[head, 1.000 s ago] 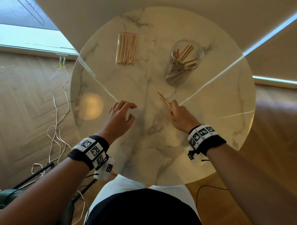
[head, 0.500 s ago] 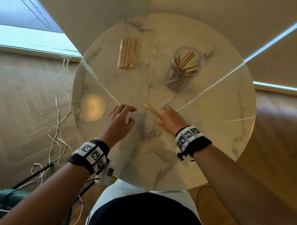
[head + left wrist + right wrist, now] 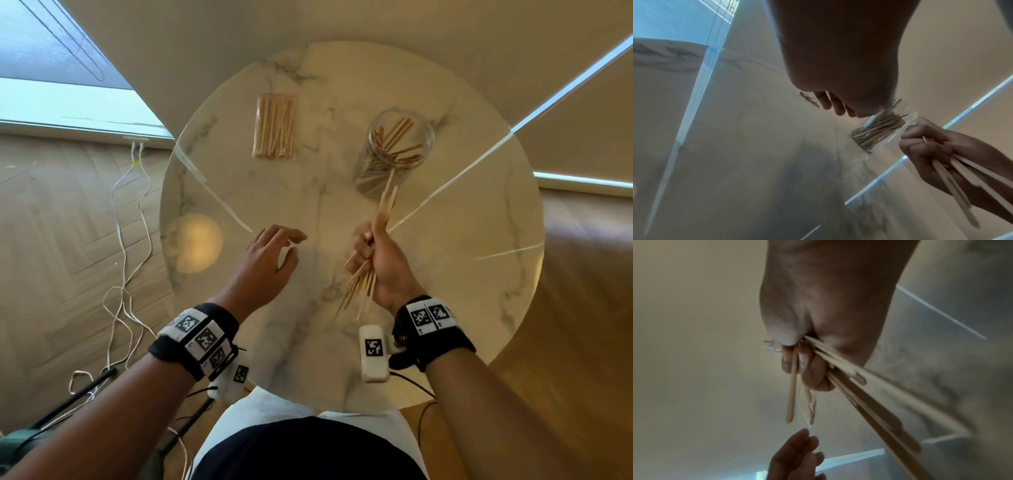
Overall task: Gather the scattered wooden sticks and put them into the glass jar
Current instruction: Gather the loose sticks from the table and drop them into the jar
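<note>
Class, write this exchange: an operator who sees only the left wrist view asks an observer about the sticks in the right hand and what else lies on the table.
Operator: Do the sticks pass right through the fist?
Observer: Yes. The wooden sticks jut from both ends of the right hand, the far tips towards the glass jar.
Operator: Anything else on the table?
Observer: A clear packet of sticks lies left of the jar.

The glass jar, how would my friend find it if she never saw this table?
Look at the round marble table. On its far right part stands the glass jar, beyond the right hand. It is see-through and upright with wooden sticks poking up inside, unlike the flat packet of sticks at far left.
</note>
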`<state>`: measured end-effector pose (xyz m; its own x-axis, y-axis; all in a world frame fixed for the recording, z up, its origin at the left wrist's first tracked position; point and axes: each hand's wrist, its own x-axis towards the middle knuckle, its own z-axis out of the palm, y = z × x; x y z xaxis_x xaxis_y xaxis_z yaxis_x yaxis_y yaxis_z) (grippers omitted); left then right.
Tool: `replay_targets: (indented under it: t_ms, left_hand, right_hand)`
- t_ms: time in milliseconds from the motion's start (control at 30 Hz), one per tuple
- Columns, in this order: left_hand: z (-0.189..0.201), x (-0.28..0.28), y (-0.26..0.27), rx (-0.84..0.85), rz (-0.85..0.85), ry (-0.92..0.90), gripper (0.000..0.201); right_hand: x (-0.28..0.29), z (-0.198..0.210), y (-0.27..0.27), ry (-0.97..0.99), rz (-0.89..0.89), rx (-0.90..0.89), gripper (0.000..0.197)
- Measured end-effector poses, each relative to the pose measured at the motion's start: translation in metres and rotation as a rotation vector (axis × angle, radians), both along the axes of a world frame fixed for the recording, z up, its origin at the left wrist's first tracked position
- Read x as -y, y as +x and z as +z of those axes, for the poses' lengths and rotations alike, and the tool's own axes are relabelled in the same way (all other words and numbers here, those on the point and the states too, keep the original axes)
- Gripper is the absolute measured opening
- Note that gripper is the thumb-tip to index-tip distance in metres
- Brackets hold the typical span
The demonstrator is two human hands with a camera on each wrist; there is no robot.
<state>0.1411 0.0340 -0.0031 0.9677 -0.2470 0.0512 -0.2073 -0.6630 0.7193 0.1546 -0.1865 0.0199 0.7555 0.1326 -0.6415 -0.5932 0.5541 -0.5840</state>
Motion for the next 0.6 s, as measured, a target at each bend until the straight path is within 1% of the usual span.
replay_targets:
  t_ms: [67, 167, 267, 367, 433, 500, 567, 600]
  left_hand:
    - [0.009, 0.005, 0.001, -0.034, -0.043, -0.06, 0.024]
    - [0.019, 0.012, 0.0, -0.095, -0.098, -0.12, 0.032]
    - [0.023, 0.017, -0.001, -0.125, -0.109, -0.178, 0.033]
    - [0.021, 0.02, -0.003, -0.138, -0.107, -0.262, 0.033]
    - [0.021, 0.022, -0.005, -0.101, -0.098, -0.318, 0.039]
    - [0.023, 0.028, -0.007, -0.008, -0.095, -0.367, 0.056]
    - [0.026, 0.04, -0.009, 0.118, -0.124, -0.4, 0.07]
    - [0.028, 0.048, -0.01, 0.183, -0.145, -0.408, 0.072]
  right_hand:
    - [-0.008, -0.001, -0.001, 0.073, -0.088, 0.01, 0.051]
    - [-0.016, 0.001, 0.001, 0.101, -0.227, 0.013, 0.051]
    - [-0.016, 0.004, 0.002, 0.131, -0.379, 0.012, 0.05]
    - [-0.015, 0.009, 0.001, 0.128, -0.493, -0.002, 0.049]
    - [-0.014, 0.013, 0.001, 0.225, -0.602, -0.018, 0.049]
    - [-0.013, 0.017, 0.002, 0.305, -0.677, -0.033, 0.049]
    - [-0.015, 0.021, 0.002, 0.367, -0.689, -0.038, 0.049]
    - [-0.017, 0.023, 0.001, 0.423, -0.684, -0.047, 0.048]
